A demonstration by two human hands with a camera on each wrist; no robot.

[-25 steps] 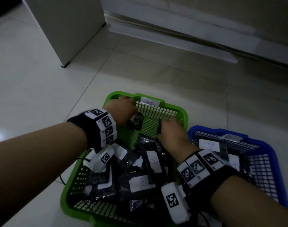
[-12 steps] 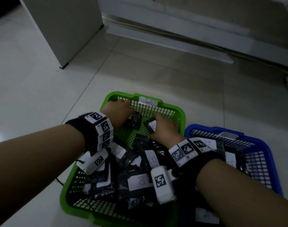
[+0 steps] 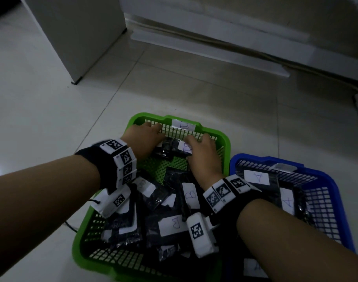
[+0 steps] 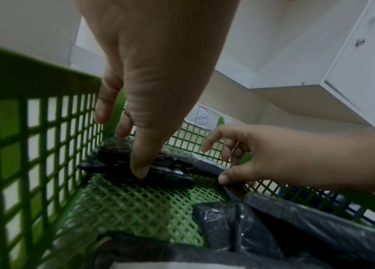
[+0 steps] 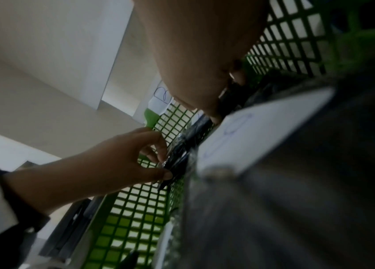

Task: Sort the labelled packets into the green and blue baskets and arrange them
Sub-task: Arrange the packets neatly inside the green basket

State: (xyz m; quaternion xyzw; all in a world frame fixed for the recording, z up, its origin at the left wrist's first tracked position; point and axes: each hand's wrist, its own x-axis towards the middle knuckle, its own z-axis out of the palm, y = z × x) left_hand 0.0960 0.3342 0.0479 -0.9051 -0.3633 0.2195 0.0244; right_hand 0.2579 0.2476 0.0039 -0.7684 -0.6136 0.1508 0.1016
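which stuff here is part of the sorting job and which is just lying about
Job:
green basket
blue basket
B packets
A packets
left hand and right hand, on the far packets

Lying about:
white cabinet
floor

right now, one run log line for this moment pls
stage: arranging B packets | left hand: pinching packet at far wall of green basket | right hand: gripping B-labelled packet | blue basket: A packets

The room is dim and the pictures grainy. A small glare spot sits on the floor tiles [image 3: 41, 102], far left of the green basket [image 3: 225, 139]. In the right wrist view, a labelled packet [image 5: 262, 131] close to the lens is badly blurred; straight lines bow toward the edges.
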